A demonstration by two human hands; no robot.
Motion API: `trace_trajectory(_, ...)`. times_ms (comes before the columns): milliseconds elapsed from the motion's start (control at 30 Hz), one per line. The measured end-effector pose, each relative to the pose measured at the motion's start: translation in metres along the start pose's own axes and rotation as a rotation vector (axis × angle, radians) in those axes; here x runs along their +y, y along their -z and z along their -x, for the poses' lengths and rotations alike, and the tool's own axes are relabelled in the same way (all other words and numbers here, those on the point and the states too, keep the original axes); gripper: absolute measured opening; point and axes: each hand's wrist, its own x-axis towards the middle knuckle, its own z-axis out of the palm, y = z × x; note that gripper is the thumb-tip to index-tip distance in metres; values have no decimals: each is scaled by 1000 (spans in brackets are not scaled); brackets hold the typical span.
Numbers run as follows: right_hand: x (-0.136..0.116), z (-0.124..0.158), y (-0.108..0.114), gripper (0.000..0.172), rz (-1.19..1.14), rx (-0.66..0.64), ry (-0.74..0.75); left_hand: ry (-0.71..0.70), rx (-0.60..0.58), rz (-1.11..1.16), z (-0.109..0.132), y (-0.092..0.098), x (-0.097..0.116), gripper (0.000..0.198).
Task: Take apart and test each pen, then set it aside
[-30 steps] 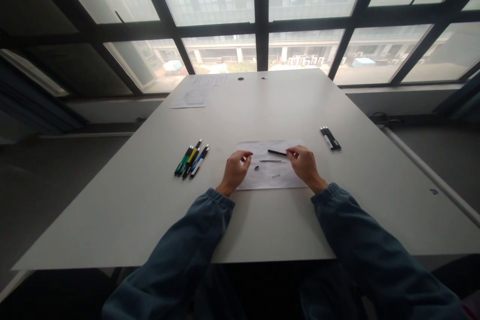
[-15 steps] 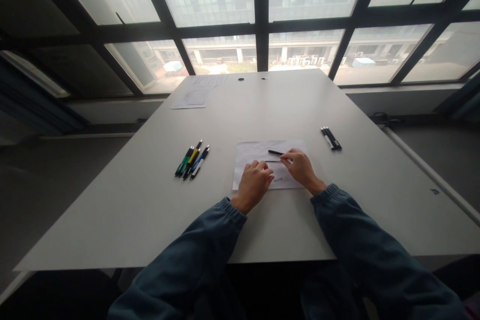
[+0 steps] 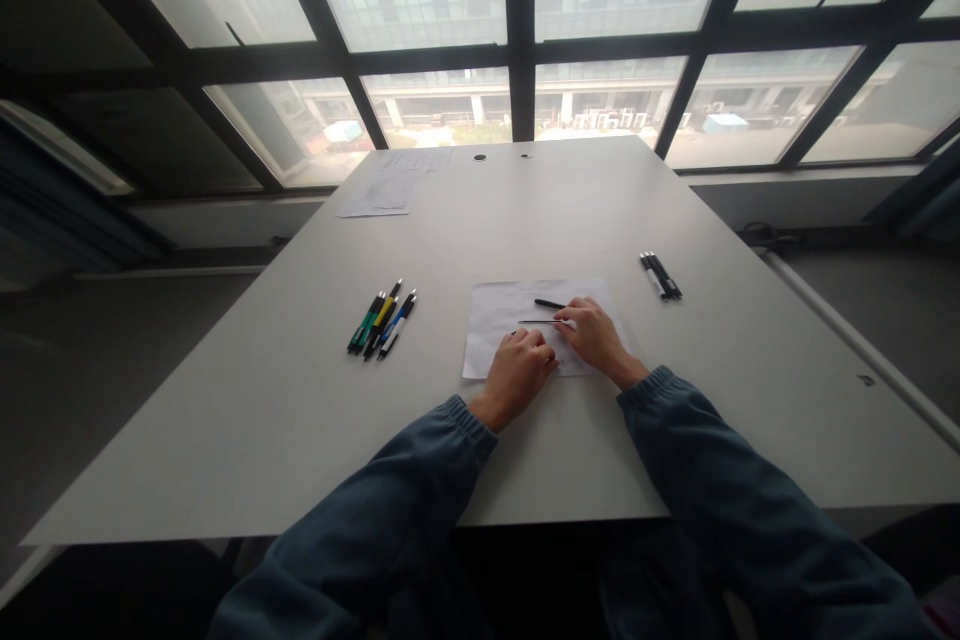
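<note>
A sheet of white paper [image 3: 484,310] lies on the table under both hands. My right hand [image 3: 592,332] pinches a thin pen refill [image 3: 535,322], which points left over the sheet. Just beyond those fingers, a black pen barrel [image 3: 549,304] rests on the paper, partly hidden by the hand. My left hand [image 3: 519,368] is closed, its fingers curled and its fingertips down at the paper, close to the right hand. What its fingers hold is hidden. A tiny dark tip shows by its knuckles.
Several pens with green, yellow, blue and white parts [image 3: 381,322] lie in a group at left. Three black-and-white pens [image 3: 661,276] lie at right. Printed sheets [image 3: 379,192] sit at the far left of the white table [image 3: 300,440], near the windows.
My left hand has moved right, toward the right hand, and now covers the spot where a small spring lay on the paper. The refill has shifted slightly left with my right hand.
</note>
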Motion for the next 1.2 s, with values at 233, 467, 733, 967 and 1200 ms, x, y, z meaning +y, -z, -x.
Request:
trace_trajectory(233, -4, 0, 2, 9, 45, -32, -2, -16, 14, 23, -1, -1, -4, 10)
trace_trajectory(467, -3, -2, 1, 9, 101, -41, 45, 64, 127, 97, -3, 18, -18, 7)
trace_trajectory(733, 0, -6, 13, 14, -214, 192, 43, 181, 259, 249, -1, 42, -62, 7)
trace_trajectory(967, -8, -5, 18, 17, -291, 186, 91, 161, 343, 369, -2, 33, -69, 2)
trace_trajectory(1200, -10, -4, 18, 17, -234, 108, 116, 131, 304, 317, -1, 32, -72, 11)
